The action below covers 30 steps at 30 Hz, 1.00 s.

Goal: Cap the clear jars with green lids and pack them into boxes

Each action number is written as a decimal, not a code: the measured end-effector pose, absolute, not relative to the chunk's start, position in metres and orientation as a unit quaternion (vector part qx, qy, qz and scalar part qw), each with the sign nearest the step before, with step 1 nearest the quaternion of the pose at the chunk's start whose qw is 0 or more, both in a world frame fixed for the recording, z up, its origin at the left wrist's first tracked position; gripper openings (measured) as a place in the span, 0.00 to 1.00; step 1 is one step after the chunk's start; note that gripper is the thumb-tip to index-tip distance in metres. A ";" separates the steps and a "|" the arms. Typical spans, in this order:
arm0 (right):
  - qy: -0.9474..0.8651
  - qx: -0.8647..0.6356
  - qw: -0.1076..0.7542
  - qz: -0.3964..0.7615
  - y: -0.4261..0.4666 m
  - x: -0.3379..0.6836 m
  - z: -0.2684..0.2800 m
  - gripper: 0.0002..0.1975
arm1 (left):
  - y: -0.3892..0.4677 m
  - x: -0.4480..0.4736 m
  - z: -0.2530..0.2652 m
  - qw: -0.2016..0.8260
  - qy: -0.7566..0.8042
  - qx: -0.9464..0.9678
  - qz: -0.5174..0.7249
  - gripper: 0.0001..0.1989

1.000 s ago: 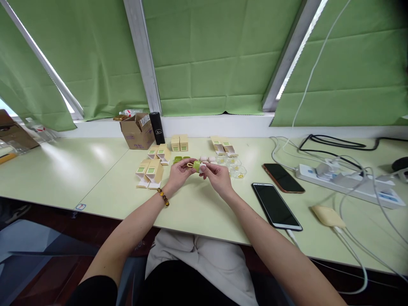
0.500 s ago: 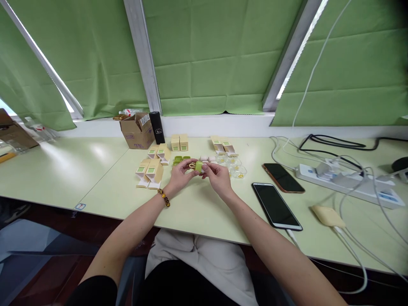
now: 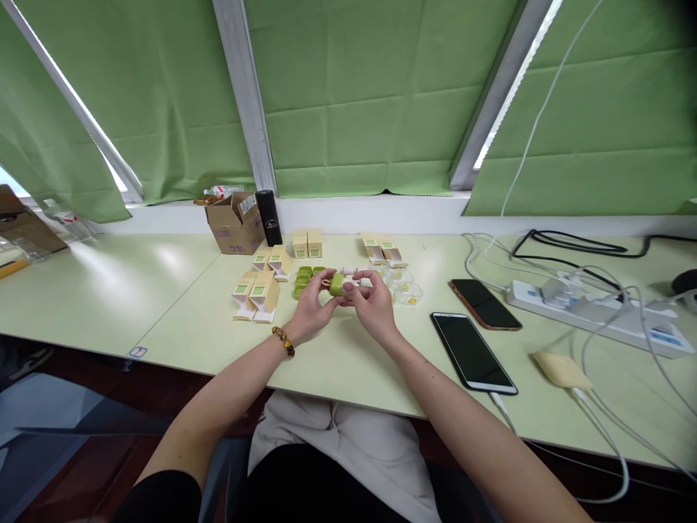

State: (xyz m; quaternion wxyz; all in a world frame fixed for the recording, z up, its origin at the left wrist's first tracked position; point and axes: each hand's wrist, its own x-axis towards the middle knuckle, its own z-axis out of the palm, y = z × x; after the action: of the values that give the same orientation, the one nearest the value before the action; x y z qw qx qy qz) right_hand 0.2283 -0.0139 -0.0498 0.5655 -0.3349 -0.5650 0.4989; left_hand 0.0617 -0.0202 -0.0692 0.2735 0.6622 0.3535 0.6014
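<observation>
Between thumb and fingers, my left hand (image 3: 311, 311) grips a small green case (image 3: 336, 284) with a beige cord loop at its left end. My right hand (image 3: 375, 311) pinches a small white piece (image 3: 349, 288) at the case's right side; fingers partly cover it, and I cannot tell how far the two fit together. Just behind my left hand stand several green cases (image 3: 305, 271) in a cluster. Past my right fingers lie several clear plastic pieces (image 3: 407, 292) with yellow marks, and a pale pinkish-white piece (image 3: 348, 269) sits near them.
Cream cardboard boxes stand to the left (image 3: 263, 294) and behind (image 3: 308, 244), some with flaps open. Right of my hands lie two phones, one white-framed (image 3: 473, 354), one brown-edged (image 3: 484, 303). Farther right are a power strip (image 3: 599, 316), cables and a yellow charger (image 3: 562, 369). A brown carton (image 3: 234, 226) stands back left.
My hands have turned the green case slightly, and more of the white piece shows at its right. My right fingers have spread a little along it.
</observation>
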 end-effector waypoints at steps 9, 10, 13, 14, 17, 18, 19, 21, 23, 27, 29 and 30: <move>-0.758 -0.355 0.541 0.086 -0.015 0.236 -0.054 0.19 | -0.015 0.057 -0.059 0.568 0.245 0.510 0.598 0.29; -0.764 -0.351 0.540 0.048 -0.014 0.236 -0.055 0.19 | -0.016 0.057 -0.059 0.586 0.234 0.499 0.593 0.28; -0.777 -0.328 0.537 -0.014 -0.011 0.237 -0.058 0.17 | -0.017 0.060 -0.059 0.617 0.212 0.488 0.580 0.25; -0.781 -0.323 0.534 -0.025 -0.009 0.237 -0.060 0.15 | -0.017 0.061 -0.059 0.625 0.208 0.487 0.574 0.25; -0.789 -0.307 0.530 -0.047 -0.006 0.237 -0.064 0.13 | -0.018 0.062 -0.057 0.643 0.200 0.485 0.558 0.21; -0.792 -0.300 0.530 -0.055 -0.005 0.237 -0.065 0.13 | -0.019 0.062 -0.057 0.646 0.200 0.486 0.553 0.20; -0.793 -0.293 0.530 -0.065 -0.004 0.237 -0.065 0.14 | -0.019 0.062 -0.056 0.647 0.200 0.487 0.551 0.19; -0.797 -0.284 0.526 -0.087 -0.003 0.237 -0.066 0.15 | -0.019 0.062 -0.056 0.641 0.206 0.492 0.551 0.19; -0.801 -0.284 0.518 -0.103 -0.002 0.237 -0.066 0.16 | -0.018 0.062 -0.058 0.628 0.216 0.498 0.557 0.19; -0.808 -0.272 0.506 -0.131 -0.001 0.238 -0.067 0.17 | -0.013 0.063 -0.065 0.600 0.233 0.512 0.569 0.22; -0.809 -0.258 0.507 -0.151 -0.001 0.238 -0.066 0.17 | -0.010 0.063 -0.068 0.588 0.243 0.521 0.569 0.24; -0.808 -0.252 0.508 -0.159 -0.001 0.238 -0.066 0.17 | -0.009 0.063 -0.069 0.581 0.249 0.526 0.569 0.25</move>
State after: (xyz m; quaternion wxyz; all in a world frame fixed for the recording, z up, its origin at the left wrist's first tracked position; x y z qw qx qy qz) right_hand 0.2378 -0.0010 -0.0658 0.5081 -0.2515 -0.8083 -0.1589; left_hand 0.0629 -0.0093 -0.0694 0.5806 0.5262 0.2493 0.5691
